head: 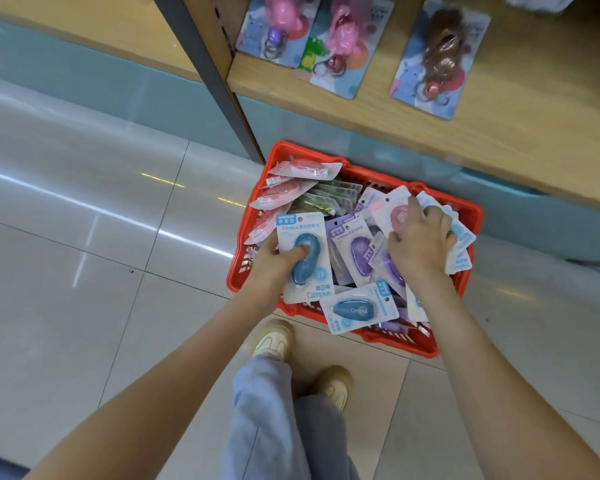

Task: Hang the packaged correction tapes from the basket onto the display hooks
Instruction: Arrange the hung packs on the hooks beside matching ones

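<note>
A red plastic basket (470, 216) stands on the floor, full of packaged correction tapes in blue, purple, pink and green. My left hand (274, 263) grips a blue correction tape pack (309, 258) at the basket's left side, thumb on its blister. My right hand (421, 242) reaches into the right side and holds a small stack of blue-edged packs (459, 233), with a pink pack (394, 211) just beside its fingers. Another blue pack (359, 310) lies at the basket's near edge. No display hooks for the tapes are in view.
A wooden shelf (430, 109) juts out above the basket, carrying carded keychain toys (340, 46). A grey upright post (219, 81) stands left of it. My legs and shoes (274, 341) are just behind the basket on the glossy tiled floor (84, 220).
</note>
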### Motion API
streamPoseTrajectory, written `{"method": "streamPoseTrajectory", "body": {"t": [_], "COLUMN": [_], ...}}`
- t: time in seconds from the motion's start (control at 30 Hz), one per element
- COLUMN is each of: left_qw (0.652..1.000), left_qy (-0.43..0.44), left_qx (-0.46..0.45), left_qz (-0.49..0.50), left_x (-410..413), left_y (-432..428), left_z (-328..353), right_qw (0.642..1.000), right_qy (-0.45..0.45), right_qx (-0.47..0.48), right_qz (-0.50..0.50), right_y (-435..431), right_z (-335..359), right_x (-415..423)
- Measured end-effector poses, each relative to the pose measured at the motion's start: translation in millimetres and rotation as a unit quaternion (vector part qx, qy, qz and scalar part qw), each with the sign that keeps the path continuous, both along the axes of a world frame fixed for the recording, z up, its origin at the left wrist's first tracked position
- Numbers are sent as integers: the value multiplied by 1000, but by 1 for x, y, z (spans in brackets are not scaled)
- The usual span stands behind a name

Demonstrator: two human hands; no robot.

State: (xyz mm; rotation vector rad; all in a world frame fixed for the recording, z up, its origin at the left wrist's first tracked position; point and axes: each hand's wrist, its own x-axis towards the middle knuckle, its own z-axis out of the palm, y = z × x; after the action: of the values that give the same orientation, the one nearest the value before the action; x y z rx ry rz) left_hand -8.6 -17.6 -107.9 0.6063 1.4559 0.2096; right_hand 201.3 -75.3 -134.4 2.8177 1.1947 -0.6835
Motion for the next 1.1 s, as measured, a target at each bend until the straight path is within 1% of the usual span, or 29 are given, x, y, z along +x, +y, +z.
{"method": "streamPoseTrajectory", "body": {"t": [0.07, 0.13, 0.2, 0.27, 0.33, 0.4, 0.47, 0.5, 0.53, 0.57, 0.63, 0.7, 0.77, 0.83, 0.93, 0.97, 1.0, 1.1], "left_qw": [1000, 999, 995, 987, 978, 969, 958, 950, 941, 931, 911, 893, 881, 868, 842, 834, 828, 818], "left_qy": [-12, -43, -94, -147, -176, -174, -169, -169, -170, -172, -186, -199, -212, -235, -265, -267, -265, -251], "left_qx": [-1, 10, 28, 60, 105, 162, 215, 239, 263, 284, 314, 338, 359, 373, 389, 395, 406, 449], "left_qz": [16, 21, 19, -5, -39, -64, -88, -107, -130, -151, -194, -221, -223, -228, -264, -276, -283, -258], "left_x": [2, 7, 13, 20, 23, 20, 10, 3, -3, -9, -16, -22, -28, -35, -43, -46, -49, -59], "left_y": [-4, -7, -10, -13, -14, -13, -10, -7, -5, -3, -2, -2, -3, -4, -6, -4, -1, 22], "left_z": [34, 79, 134, 196, 260, 322, 382, 410, 439, 467, 522, 572, 613, 647, 694, 708, 721, 757], "right_qw": [994, 979, 964, 958, 954, 949, 946, 942, 935, 919, 855, 790, 739, 703, 647, 636, 632, 659], "right_qy": [41, 96, 137, 150, 150, 168, 188, 172, 132, 67, -85, -175, -214, -240, -272, -282, -290, -290], "right_qx": [93, 178, 226, 244, 256, 255, 220, 201, 197, 229, 293, 331, 369, 405, 450, 450, 446, 447], "right_qz": [-32, -40, -24, -1, 29, 76, 148, 206, 263, 314, 419, 487, 522, 533, 552, 560, 564, 531], "right_y": [-15, -26, -36, -43, -47, -50, -55, -58, -60, -61, -60, -57, -54, -51, -45, -43, -41, -34], "right_z": [49, 110, 176, 240, 301, 361, 423, 453, 483, 512, 564, 607, 646, 675, 707, 718, 729, 767], "right_x": [-6, -18, -34, -49, -62, -69, -68, -64, -61, -57, -52, -47, -44, -45, -49, -50, -50, -48]}}
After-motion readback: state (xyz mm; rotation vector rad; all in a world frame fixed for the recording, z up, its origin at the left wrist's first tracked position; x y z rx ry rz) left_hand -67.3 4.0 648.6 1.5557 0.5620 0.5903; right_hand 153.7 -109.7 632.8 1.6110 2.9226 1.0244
